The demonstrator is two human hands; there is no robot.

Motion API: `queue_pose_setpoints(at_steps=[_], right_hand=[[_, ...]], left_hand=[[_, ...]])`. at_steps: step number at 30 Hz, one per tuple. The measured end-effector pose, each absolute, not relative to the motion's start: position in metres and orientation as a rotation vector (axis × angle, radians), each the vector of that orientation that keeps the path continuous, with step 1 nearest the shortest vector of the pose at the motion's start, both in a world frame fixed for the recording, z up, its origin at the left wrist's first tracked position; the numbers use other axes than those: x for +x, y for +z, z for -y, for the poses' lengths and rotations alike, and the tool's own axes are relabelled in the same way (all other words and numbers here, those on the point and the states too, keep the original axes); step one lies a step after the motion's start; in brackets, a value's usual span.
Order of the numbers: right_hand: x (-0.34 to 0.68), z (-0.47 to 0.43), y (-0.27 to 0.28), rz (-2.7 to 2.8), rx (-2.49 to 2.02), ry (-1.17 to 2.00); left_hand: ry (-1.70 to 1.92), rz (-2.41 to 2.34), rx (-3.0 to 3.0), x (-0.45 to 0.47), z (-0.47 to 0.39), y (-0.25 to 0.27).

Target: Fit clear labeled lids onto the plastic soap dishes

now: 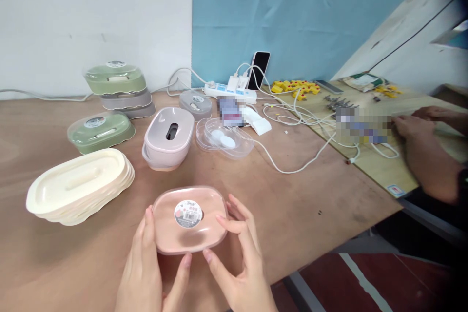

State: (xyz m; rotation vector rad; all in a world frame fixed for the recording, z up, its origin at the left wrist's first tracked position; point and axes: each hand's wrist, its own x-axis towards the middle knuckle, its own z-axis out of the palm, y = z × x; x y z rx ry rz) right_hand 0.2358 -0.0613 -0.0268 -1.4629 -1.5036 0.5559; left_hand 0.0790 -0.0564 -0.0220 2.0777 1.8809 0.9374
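Between my two hands is a pink oval soap dish (166,235) with a round printed label (188,214) in its middle. Its glossy top looks like a clear cover, and part of a dark slot shows beside the label. My left hand (144,263) grips the left end, thumb at the near edge. On the opposite end, my right hand (241,256) has its fingers curled round the side and its thumb at the near rim. The dish's underside is hidden.
Left lie stacked cream trays (76,180), green boxes (104,139) and grey boxes. Farther back are a lilac slotted dish (157,129), clear lids (237,148), a power strip (228,91), cables and a phone (259,70). Another person's hands (420,141) work at the right table.
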Motion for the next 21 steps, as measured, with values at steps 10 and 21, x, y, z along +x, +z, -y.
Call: queue_pose_setpoints(at_steps=[10,21], right_hand=[[0.235,0.060,-0.025,1.525,-1.538,0.482],[0.235,0.064,-0.022,1.493,-1.412,0.530]], left_hand=[[0.882,-1.928,2.004,0.083,0.057,-0.019],[0.591,-1.707,2.547,0.063,0.051,-0.036]])
